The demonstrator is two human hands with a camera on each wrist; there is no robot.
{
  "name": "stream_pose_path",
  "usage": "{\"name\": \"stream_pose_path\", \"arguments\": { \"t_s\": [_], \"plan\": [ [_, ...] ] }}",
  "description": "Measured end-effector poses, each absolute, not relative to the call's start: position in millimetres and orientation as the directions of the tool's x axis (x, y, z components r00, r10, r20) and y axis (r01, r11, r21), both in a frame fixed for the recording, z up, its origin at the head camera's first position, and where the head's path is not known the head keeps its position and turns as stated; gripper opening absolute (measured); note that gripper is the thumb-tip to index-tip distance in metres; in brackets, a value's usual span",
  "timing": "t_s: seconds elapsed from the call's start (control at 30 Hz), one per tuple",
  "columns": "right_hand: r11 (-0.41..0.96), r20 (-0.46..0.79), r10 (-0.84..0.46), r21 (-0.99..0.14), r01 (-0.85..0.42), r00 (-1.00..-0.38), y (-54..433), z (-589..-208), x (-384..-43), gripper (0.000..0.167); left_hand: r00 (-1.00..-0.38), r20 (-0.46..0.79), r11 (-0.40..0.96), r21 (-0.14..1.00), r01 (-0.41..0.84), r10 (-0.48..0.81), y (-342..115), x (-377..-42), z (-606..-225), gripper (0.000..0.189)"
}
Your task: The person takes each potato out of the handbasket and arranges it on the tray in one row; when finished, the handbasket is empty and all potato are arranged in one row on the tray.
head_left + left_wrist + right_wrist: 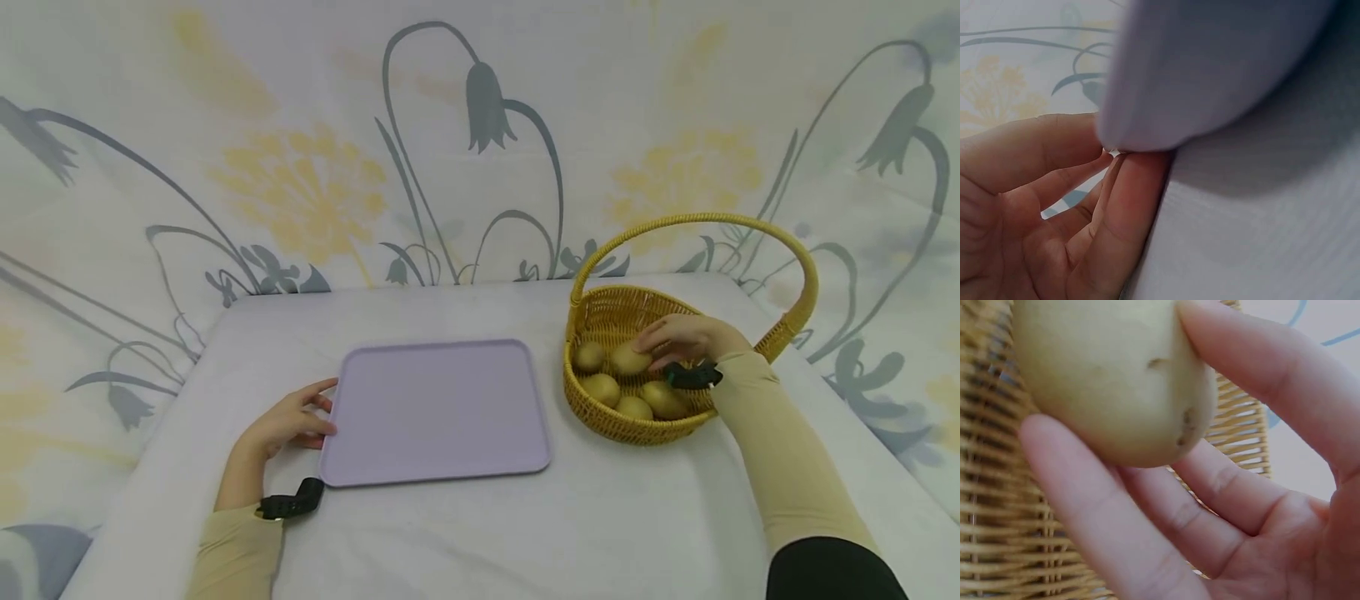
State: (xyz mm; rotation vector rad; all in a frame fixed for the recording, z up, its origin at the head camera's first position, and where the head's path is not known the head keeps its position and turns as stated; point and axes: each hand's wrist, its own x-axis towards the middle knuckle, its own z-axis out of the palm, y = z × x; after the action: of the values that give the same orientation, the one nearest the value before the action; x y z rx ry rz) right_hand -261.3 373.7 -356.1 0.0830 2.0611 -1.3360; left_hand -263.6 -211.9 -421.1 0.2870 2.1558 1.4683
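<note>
A yellow wicker basket (611, 427) with a tall arched handle holds several potatoes (633, 407). Inside it, my right hand (692, 337) grips one potato (628, 359) between thumb and fingers. Seen from the right wrist, that potato (1110, 381) is pale and smooth with a few dark marks, and the fingers curve around its near end. My left hand (287, 423) pinches the left edge of a flat lilac tray (442, 412). In the left wrist view the tray's rim (1141, 119) lies between thumb and fingers.
Tray and basket stand side by side on a white-covered table (465, 533), basket to the right. Its handle (693, 218) arches up over the right hand's work area. Behind the table hangs a flower-printed cloth (450, 167).
</note>
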Motion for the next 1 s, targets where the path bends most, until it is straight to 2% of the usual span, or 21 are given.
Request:
{"name": "stream_pose_path", "arguments": {
  "t_s": [0.23, 0.5, 0.67, 0.9, 1.0],
  "plan": [
    [0.34, -0.491, -0.305, -0.857, 0.388, -0.816, 369, -351, -254, 0.063, -0.846, -0.297, 0.378, 0.918, -0.124, 0.443, -210, -261, -420, 0.085],
    [0.324, -0.417, -0.383, -0.896, 0.303, -0.824, 338, -332, -239, 0.07, -0.852, -0.293, 0.381, 0.916, -0.121, 0.433, -210, -263, -422, 0.085],
    [0.32, -0.361, -0.471, -0.92, 0.225, -0.805, 307, -325, -239, 0.063, -0.856, -0.29, 0.377, 0.918, -0.122, 0.429, -213, -262, -423, 0.085],
    [0.219, -0.294, -0.584, -0.955, 0.203, -0.756, 255, -320, -247, 0.045, -0.853, -0.288, 0.361, 0.924, -0.127, 0.436, -210, -261, -421, 0.084],
    [0.233, -0.294, -0.594, -0.954, 0.19, -0.749, 228, -318, -253, 0.048, -0.852, -0.288, 0.357, 0.925, -0.13, 0.436, -210, -262, -422, 0.084]
  ]
}}
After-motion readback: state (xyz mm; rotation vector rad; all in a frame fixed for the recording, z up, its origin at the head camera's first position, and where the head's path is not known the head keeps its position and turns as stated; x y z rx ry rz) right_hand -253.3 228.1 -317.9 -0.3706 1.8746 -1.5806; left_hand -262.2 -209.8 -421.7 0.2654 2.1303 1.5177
